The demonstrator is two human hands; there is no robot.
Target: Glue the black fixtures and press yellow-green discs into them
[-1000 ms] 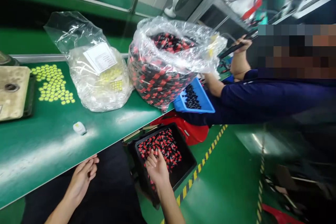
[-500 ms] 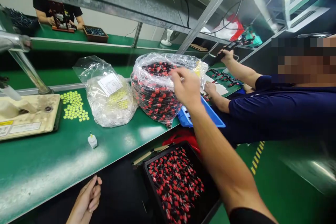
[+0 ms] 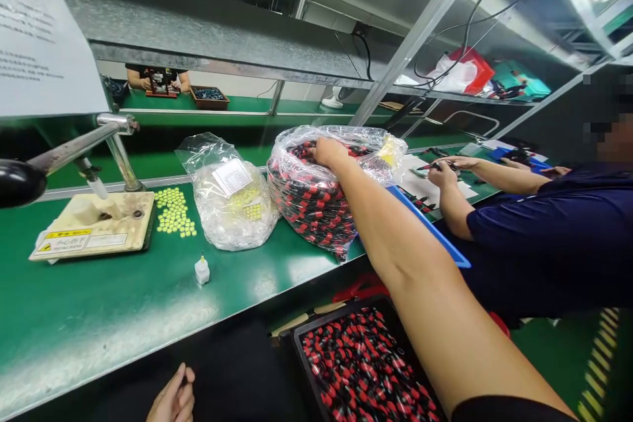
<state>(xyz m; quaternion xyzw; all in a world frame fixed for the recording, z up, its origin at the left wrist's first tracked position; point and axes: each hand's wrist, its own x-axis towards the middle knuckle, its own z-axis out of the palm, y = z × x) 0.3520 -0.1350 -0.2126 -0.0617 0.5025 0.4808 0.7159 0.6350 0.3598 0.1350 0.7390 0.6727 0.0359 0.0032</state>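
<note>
My right hand (image 3: 330,153) reaches into the open top of a clear plastic bag (image 3: 301,204) full of small red-and-black parts. Its fingertips are down among the parts, so I cannot see whether they grip any. Low in the view is my left hand (image 3: 174,397), held in front of the bench edge with its fingers loosely curled in and nothing visible in them. Below my right forearm, a black tray (image 3: 302,347) holds many more red-and-black parts (image 3: 366,362).
Left of the bag are a clear bag with a white label (image 3: 232,178), small yellow pieces (image 3: 175,211), a white bottle (image 3: 202,270) and a cream bench fixture (image 3: 99,227) under a metal arm. A co-worker's hands (image 3: 448,168) work at right, beyond a blue tray (image 3: 457,254).
My right hand has gone from beside the bag's rim down into its opening. My left hand stays low and curled. The view has shifted; the co-worker's hands are now together over the bench.
</note>
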